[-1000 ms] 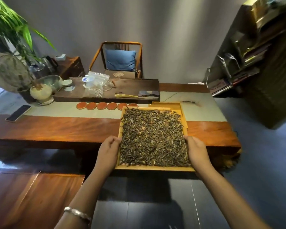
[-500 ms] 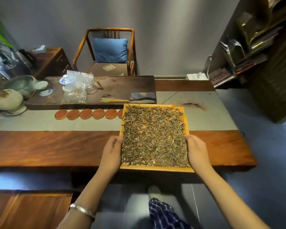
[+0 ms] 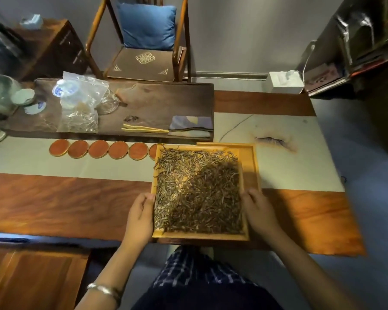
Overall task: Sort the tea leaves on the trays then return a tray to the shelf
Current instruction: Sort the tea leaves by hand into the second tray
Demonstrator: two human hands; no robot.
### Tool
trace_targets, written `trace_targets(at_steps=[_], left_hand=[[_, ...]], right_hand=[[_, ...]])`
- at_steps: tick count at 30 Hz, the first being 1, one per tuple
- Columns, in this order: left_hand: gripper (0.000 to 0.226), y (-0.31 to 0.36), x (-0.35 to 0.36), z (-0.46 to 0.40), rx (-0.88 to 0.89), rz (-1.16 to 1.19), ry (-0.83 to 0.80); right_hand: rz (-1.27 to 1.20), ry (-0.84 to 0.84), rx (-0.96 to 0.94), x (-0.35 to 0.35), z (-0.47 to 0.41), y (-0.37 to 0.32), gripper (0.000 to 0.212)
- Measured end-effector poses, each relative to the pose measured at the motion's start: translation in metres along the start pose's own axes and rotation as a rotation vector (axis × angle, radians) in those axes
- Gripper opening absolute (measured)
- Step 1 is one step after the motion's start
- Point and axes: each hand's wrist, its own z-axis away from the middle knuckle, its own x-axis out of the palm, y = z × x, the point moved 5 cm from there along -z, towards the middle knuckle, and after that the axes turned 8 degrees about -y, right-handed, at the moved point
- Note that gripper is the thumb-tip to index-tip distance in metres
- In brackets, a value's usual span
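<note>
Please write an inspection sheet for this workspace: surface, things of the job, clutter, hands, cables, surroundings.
Surface: wooden table with a pale runner.
Job's things: tray covered with tea leaves, lying over a second tray.
Clutter: coasters in a row, plastic bags, tongs, folded cloth, dark board.
Hands: left hand grips the tray's left edge; right hand grips its right edge.
Cables: thin cable across the runner.
Surroundings: chair with blue cushion, shelf, tissue box.
</note>
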Motion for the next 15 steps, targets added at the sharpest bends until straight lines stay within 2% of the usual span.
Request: trace_targets(at_steps=[2,3,7,11,15], left_hand=[[0.026,-0.004,0.002,-0.005,-0.010,-0.014,-0.013],[0.026,-0.007,0.004,-0.006,-0.022,-0.014,-0.025],[0.025,-0.013,0.011,-0.012,-0.073,0.002,-0.078],[0.025,-0.011,0.016,-0.020,-0.087,0.015,-0.099],[0.026,-0.011,0.016,-0.029,-0.104,0.029,-0.130]], right_hand=[[0.036,0.034,-0.016,-0.004,-0.004,0.001,0.010],[0.079,0.050,-0.048,-0.007,-0.006,0.000,0.012],[0.451,0.011,-0.186,-0.007,-0.015,-0.010,0.052],[0.713,-0.074,-0.282,0.010,-0.032,-0.021,0.063],[0.827,-0.040,-0.308,0.019,-0.046,-0.028,0.063]])
